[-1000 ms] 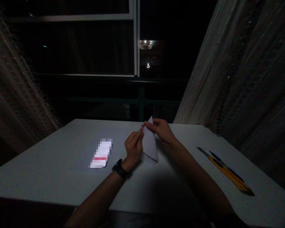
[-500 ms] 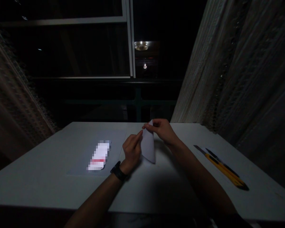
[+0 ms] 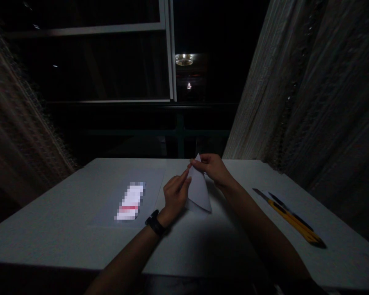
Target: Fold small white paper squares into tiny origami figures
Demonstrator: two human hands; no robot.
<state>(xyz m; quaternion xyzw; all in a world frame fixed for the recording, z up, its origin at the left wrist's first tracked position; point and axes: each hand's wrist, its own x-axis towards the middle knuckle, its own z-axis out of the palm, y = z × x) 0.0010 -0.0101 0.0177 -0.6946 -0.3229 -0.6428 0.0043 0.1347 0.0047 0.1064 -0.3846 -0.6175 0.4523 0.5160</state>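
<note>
A white sheet of paper (image 3: 199, 190), folded to a pointed shape, stands tilted on the pale table (image 3: 64, 229) in front of me. My left hand (image 3: 175, 196), with a dark watch at the wrist, has its fingers closed against the paper's left edge. My right hand (image 3: 213, 168) pinches the paper's top point at the far side. Both hands hold the same sheet, its lower edge resting on the table.
A flat sheet (image 3: 123, 196) with a blurred white and red card (image 3: 130, 201) lies left of the hands. Yellow and black utility knives (image 3: 292, 221) lie at the right. Curtains (image 3: 310, 102) hang at both sides of a dark window (image 3: 110, 61).
The folded paper has widened and shifted slightly right between my hands. The view has shifted a little; both hands stay on the paper.
</note>
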